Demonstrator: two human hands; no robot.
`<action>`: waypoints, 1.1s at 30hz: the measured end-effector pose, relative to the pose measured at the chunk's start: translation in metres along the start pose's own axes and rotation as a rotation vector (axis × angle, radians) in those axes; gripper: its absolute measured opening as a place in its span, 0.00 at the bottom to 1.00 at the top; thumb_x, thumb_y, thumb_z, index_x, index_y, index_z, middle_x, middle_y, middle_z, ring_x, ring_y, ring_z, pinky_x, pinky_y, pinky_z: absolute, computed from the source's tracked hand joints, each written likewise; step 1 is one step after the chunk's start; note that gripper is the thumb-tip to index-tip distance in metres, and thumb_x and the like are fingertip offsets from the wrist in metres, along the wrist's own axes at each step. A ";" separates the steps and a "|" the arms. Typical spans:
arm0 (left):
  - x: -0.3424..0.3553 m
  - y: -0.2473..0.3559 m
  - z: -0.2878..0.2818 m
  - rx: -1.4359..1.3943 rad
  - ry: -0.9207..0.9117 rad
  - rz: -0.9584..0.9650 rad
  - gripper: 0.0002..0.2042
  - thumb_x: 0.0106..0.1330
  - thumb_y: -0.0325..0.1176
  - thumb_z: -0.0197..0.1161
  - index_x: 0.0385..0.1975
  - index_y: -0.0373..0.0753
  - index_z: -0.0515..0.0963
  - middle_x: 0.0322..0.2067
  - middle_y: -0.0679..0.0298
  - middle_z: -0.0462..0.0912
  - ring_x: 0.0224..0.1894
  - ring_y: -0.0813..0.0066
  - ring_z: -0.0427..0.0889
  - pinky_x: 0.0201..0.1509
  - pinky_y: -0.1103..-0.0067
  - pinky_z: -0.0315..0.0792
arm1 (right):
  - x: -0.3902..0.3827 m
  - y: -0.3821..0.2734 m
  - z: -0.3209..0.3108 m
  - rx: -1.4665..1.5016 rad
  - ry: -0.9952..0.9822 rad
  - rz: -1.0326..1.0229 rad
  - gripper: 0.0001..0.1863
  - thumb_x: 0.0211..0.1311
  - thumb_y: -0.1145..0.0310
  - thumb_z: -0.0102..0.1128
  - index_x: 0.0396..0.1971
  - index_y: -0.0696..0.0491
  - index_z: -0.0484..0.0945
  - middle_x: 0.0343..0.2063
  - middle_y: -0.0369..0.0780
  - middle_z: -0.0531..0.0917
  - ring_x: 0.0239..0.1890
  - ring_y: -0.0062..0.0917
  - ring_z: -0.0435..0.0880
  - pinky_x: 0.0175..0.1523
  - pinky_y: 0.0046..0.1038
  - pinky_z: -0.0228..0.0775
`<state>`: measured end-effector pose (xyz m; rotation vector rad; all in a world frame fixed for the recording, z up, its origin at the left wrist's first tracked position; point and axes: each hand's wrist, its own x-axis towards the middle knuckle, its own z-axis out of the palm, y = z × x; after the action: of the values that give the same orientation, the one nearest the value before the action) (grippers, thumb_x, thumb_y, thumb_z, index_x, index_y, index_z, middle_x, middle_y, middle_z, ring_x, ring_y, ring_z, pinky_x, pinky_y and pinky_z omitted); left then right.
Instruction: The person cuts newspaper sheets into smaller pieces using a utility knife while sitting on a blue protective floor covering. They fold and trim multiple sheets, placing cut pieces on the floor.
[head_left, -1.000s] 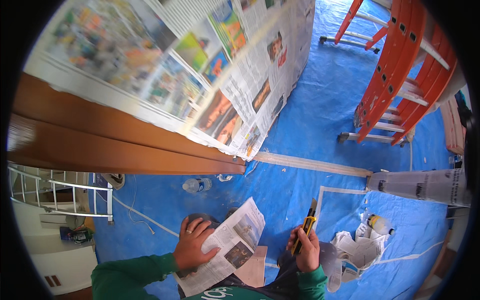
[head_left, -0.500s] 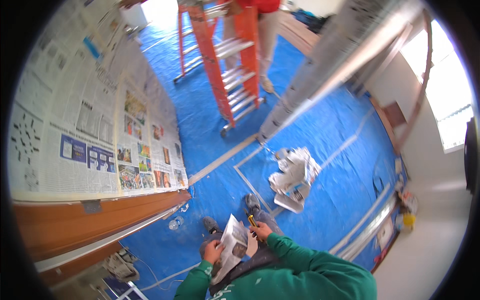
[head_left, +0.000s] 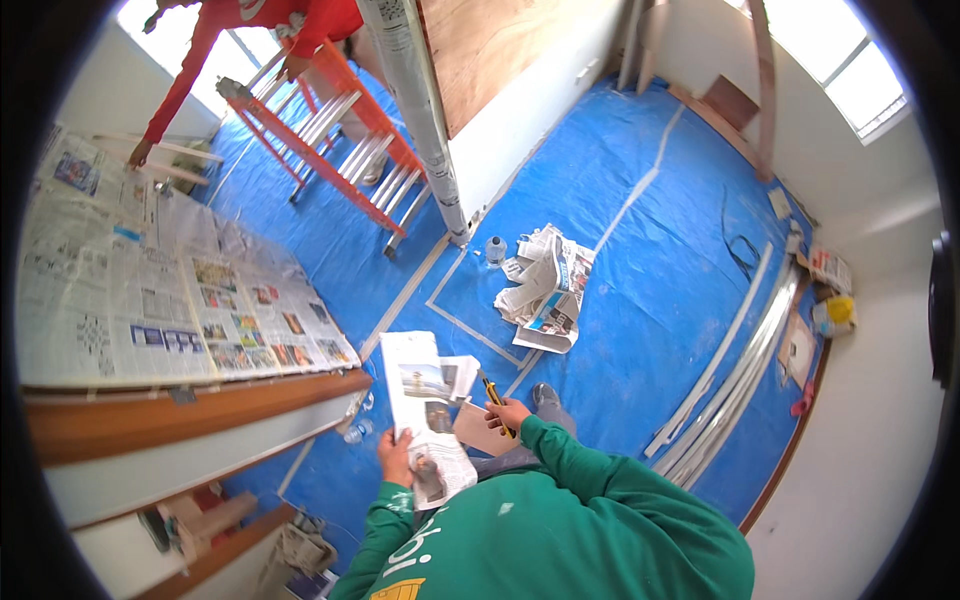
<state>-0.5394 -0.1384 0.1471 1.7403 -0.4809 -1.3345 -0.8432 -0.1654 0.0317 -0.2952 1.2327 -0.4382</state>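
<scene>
My left hand (head_left: 396,458) grips a long folded piece of newspaper (head_left: 425,400) by its side, and the sheet stands up in front of me. In my right hand (head_left: 508,416) is a yellow and black utility knife (head_left: 490,392), pointing away from me beside the paper. I cannot make out whether its blade is out. Between my hands lies a flat tan piece (head_left: 478,430), card or board; what supports it is hidden. To the left, a surface covered with taped newspaper sheets (head_left: 160,290) sits above a brown wooden edge (head_left: 200,405).
Blue sheeting (head_left: 640,270) covers the floor. Crumpled newspaper (head_left: 550,290) and a plastic bottle (head_left: 495,250) lie ahead. An orange stepladder (head_left: 330,150) stands beyond, with a co-worker in a red top (head_left: 330,20) behind it. A wrapped post (head_left: 425,120) rises near it; white strips (head_left: 725,390) lie right.
The newspaper in my left hand has come up and forward, spread longer. My view has shifted, and the co-worker now reaches an arm toward the papered surface.
</scene>
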 end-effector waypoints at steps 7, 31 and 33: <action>-0.103 -0.021 0.034 0.057 0.150 -0.042 0.13 0.76 0.24 0.70 0.56 0.29 0.82 0.49 0.56 0.91 0.48 0.70 0.89 0.56 0.70 0.83 | -0.048 0.040 -0.246 0.172 0.128 -0.013 0.24 0.76 0.49 0.72 0.57 0.50 0.79 0.43 0.43 0.92 0.37 0.32 0.92 0.35 0.36 0.79; -0.228 -0.085 0.080 -0.137 -0.104 0.286 0.24 0.74 0.38 0.75 0.65 0.34 0.82 0.55 0.59 0.90 0.55 0.73 0.86 0.64 0.69 0.79 | -0.162 0.017 -0.043 0.015 -0.301 -0.356 0.23 0.75 0.59 0.67 0.58 0.48 0.66 0.46 0.42 0.89 0.45 0.33 0.89 0.53 0.36 0.84; -0.239 -0.096 0.059 -0.206 -0.180 0.233 0.27 0.75 0.44 0.76 0.68 0.36 0.80 0.56 0.61 0.90 0.56 0.72 0.86 0.64 0.69 0.79 | -0.192 0.012 -0.010 -0.185 -0.297 -0.438 0.29 0.73 0.64 0.68 0.64 0.47 0.60 0.48 0.42 0.89 0.46 0.32 0.88 0.54 0.36 0.84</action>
<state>-0.6960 0.0661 0.2050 1.3596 -0.6054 -1.3274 -0.9021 -0.0630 0.1844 -0.7696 0.9136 -0.6318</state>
